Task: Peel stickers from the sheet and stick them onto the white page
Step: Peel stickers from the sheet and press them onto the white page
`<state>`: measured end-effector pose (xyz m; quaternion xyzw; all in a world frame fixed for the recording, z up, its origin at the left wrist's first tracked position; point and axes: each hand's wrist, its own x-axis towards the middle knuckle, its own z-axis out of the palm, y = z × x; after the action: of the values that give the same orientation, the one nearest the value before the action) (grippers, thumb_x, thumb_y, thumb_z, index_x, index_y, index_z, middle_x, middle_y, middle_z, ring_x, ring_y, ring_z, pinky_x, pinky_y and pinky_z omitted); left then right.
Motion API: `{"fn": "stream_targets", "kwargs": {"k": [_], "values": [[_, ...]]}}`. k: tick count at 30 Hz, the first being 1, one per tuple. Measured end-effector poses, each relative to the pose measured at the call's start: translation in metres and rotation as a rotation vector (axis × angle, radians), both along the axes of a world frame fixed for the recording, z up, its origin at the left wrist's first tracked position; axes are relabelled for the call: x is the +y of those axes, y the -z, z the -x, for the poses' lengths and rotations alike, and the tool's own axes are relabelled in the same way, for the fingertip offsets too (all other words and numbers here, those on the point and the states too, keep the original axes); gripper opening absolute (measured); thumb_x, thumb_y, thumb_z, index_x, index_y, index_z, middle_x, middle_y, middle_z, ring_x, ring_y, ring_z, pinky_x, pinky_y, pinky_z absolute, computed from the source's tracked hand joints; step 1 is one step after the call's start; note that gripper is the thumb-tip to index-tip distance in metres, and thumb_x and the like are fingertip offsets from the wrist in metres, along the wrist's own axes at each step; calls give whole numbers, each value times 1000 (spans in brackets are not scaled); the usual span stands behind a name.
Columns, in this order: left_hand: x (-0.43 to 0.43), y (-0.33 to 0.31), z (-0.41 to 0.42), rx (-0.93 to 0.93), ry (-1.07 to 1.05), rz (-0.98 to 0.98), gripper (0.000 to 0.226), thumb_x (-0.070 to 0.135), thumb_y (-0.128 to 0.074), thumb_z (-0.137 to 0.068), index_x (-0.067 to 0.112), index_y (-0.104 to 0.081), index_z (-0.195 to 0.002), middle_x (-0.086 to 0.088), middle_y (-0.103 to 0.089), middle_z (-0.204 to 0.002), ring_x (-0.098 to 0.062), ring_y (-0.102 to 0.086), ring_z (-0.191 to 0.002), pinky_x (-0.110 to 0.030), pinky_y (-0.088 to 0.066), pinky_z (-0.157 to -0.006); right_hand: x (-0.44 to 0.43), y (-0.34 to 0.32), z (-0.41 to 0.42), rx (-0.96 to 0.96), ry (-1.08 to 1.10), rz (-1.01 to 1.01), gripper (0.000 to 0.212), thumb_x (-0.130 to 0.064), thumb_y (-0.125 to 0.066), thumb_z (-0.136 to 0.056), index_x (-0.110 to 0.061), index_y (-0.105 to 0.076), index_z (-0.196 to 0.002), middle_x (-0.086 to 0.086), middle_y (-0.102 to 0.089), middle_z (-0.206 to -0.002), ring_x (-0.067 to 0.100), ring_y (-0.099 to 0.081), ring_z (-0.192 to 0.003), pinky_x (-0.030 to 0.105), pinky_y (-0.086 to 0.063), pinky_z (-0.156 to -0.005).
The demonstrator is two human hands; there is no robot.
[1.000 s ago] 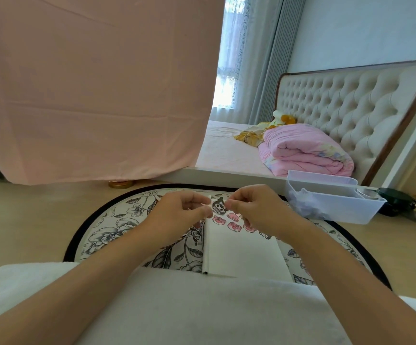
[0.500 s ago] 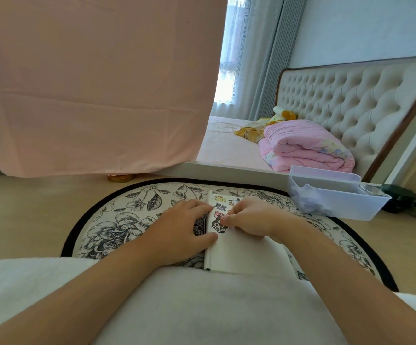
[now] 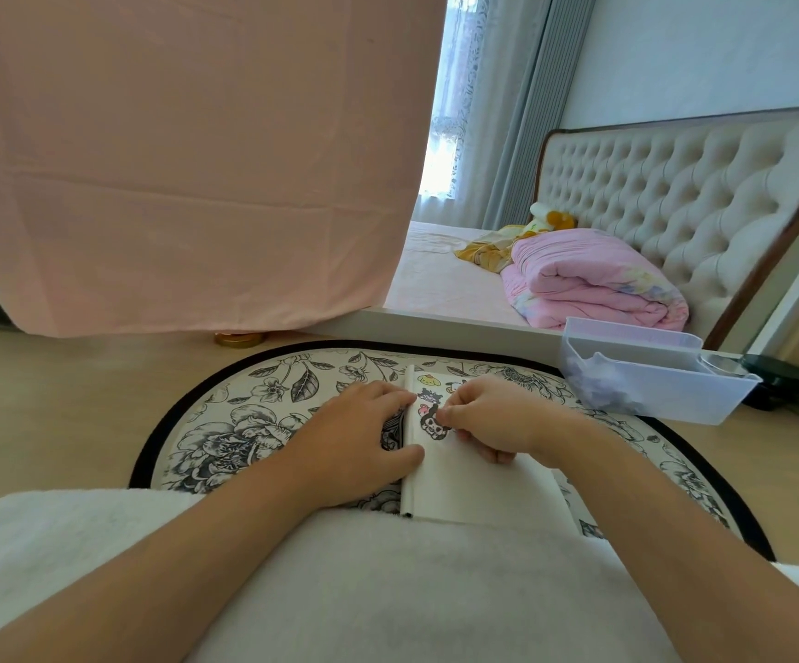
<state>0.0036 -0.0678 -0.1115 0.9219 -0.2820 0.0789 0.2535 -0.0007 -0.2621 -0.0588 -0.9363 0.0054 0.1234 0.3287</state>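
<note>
We see the left hand (image 3: 359, 437) now lowered flat, released, on the smooth white page (image 3: 474, 485). The right hand (image 3: 493, 423) pinches the black cartoon sticker (image 3: 431, 421).

Light wood floor (image 3: 53, 413) carries oval floral rug (image 3: 225, 437) with black border. White page (image 3: 474, 490) lies on rug, directly under pinch of right hand (image 3: 493, 418) on sticker (image 3: 433, 424), and runs from there toward person. Clear plastic bin (image 3: 651, 390) right of grip, at rug's far edge. Gold round thing (image 3: 237, 339) on floor, beyond grip and to left. Dark object (image 3: 775, 380) on floor, right of bin.
</note>
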Motion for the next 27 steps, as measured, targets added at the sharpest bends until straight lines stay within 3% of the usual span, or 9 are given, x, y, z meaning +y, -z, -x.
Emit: {"fn": "stream_targets", "kwargs": {"k": [3,6,9,17,27], "values": [[0,0,0,4,-4,-2,68,52,-58,-89,31,-38,-151,16,-38,-151,-4,-30,-137,-33,-30,-116,-7,-5,5,58,-13,-77,29,-30,-59,-99,-3,-66,-91,10,-56,-74,19,-47,-50,25,-40,-44],[-1,0,0,5,-6,0,68,52,-59,-89,31,-38,-151,16,-38,-152,-4,-30,-138,-33,-30,-116,-7,-6,5,67,-43,-11,28,-32,-61,-98,-15,-62,-76,3,-48,-61,17,-42,-50,25,-37,-46],[-1,0,1,9,-6,4,68,51,-59,-90,30,-38,-151,16,-38,-151,-4,-30,-138,-34,-30,-116,-1,-6,1,68,-67,51,28,-34,-63,-96,-20,-61,-72,0,-47,-61,18,-42,-54,27,-37,-48],[0,2,-2,16,-3,20,68,51,-60,-88,30,-40,-150,17,-39,-149,-3,-30,-137,-36,-30,-116,3,-3,-4,45,-71,128,22,-39,-65,-95,-21,-69,-83,-2,-52,-62,17,-48,-54,26,-40,-52],[1,3,-1,-4,2,22,67,51,-60,-88,30,-41,-149,17,-40,-149,-3,-29,-137,-35,-31,-116,7,1,-5,-30,-69,247,28,-39,-62,-95,-20,-63,-74,-3,-53,-66,17,-50,-59,25,-41,-59]]}}
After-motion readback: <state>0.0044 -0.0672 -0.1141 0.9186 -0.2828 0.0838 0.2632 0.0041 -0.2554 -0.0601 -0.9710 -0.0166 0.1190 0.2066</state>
